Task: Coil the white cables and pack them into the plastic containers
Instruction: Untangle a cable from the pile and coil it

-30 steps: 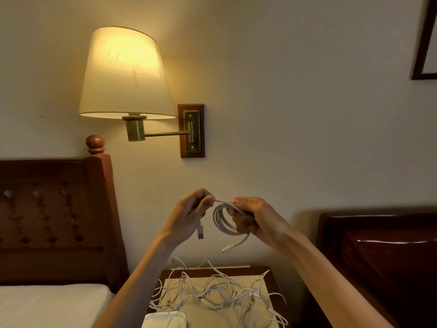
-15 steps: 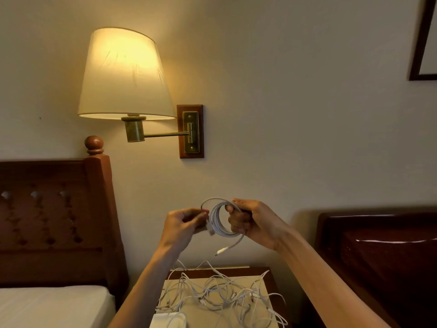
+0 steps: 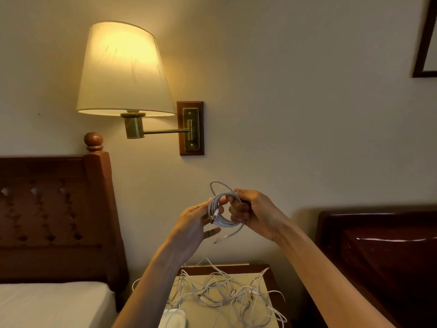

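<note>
Nearest the camera, at the bottom edge, a rounded white object (image 3: pixel 173 317) lies on the bench (image 3: pixel 262 268) with cable over it; it may be one of the plastic containers, but too little shows to tell. Just beyond it the loose white cables (image 3: pixel 222 292) lie in a tangle across the bench top, so by the look of it most of the coiling is not yet done.

Above and beyond the tangle, both hands hold one coil (image 3: pixel 221 213) in the air. A second ago the left hand (image 3: pixel 191 227) was pulling a short tail with a plug away from the coil; now that tail has been brought round and its plug lies against the left side of the loops, leaving a loose arc standing above the coil. My reading is that this cable is nearly wound and only needs tucking before it goes into a container. A second plug end (image 3: pixel 218 240) hangs free below.

The left grip is fairly relaxed, palm turned toward the coil, fingers only lightly bent and pressing the left side of the loops. The right hand (image 3: pixel 254 213) is clenched round the coil's right side, fingers curled through the loops.

Farther off stand the headboard (image 3: pixel 54 209) on the left and the lit wall lamp (image 3: pixel 125 69).
</note>
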